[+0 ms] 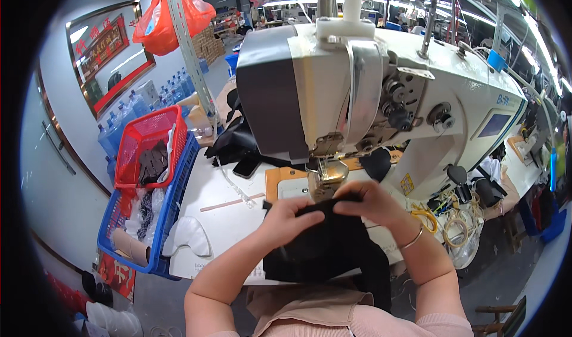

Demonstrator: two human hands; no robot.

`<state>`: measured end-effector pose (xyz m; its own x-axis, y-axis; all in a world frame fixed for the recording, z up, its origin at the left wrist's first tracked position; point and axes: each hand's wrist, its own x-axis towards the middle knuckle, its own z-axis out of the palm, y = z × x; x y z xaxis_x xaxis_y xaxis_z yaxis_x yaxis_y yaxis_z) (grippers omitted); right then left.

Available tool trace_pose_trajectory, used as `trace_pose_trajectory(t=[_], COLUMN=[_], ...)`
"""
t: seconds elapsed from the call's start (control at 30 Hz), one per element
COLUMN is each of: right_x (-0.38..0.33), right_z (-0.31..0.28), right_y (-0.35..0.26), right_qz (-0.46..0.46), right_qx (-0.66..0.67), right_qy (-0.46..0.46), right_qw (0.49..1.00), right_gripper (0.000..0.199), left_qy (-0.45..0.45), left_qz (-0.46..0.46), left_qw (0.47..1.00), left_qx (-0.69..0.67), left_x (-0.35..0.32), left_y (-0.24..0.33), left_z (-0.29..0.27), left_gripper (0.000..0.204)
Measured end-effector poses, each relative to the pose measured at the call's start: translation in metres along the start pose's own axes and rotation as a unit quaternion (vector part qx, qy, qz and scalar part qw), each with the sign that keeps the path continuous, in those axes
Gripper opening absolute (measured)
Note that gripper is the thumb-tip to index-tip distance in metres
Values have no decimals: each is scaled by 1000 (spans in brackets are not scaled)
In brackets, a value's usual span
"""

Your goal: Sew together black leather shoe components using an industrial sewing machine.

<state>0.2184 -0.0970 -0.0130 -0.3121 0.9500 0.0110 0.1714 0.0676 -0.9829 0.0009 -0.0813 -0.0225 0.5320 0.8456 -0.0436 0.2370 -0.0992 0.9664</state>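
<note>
Both my hands grip the upper edge of a black cloth piece (pixel 316 247), just in front of the sewing machine's (pixel 333 99) needle area. My left hand (pixel 292 219) pinches the edge with its thumb on top. To the right, my right hand (pixel 368 203) holds the same edge, thumb pointing left. Below the hands the cloth hangs over the table's front edge toward my lap. Close behind my fingers is the metal presser foot (pixel 329 171); whether the cloth lies beneath it, I cannot tell.
On the white table (pixel 229 197) lie a phone (pixel 246 166), a thin strip (pixel 232 202) and a white curved template (pixel 189 239). At left, a red basket (pixel 132 131) rests on a blue crate (pixel 164 230). Yellow cord and tape rolls (pixel 456 232) sit at right.
</note>
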Motion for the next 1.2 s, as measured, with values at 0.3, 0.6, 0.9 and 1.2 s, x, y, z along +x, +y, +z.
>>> trace_pose_trajectory(t=[0.3,0.6,0.9,1.2], right_x=[36,44,45,34], right_z=[-39,-45,-43,-30], right_y=[-13,-3,-2,13], right_qz=[-145,-129,-115,-167], right_qx=[-14,-41,-33,-261], right_qy=[78,67,88,242], right_qw=[986,989,989,920], right_gripper=[30,44,44,34], left_qy=[5,26,32,7], left_qz=[-105,-141,-135,-114], left_qw=[992,987,988,988], left_qx=[-70,-73,-68,-99], left_x=[58,46,43,51], left_y=[13,53,57,27], left_z=[-21,-16,-15,-22], left_gripper=[32,40,39,35])
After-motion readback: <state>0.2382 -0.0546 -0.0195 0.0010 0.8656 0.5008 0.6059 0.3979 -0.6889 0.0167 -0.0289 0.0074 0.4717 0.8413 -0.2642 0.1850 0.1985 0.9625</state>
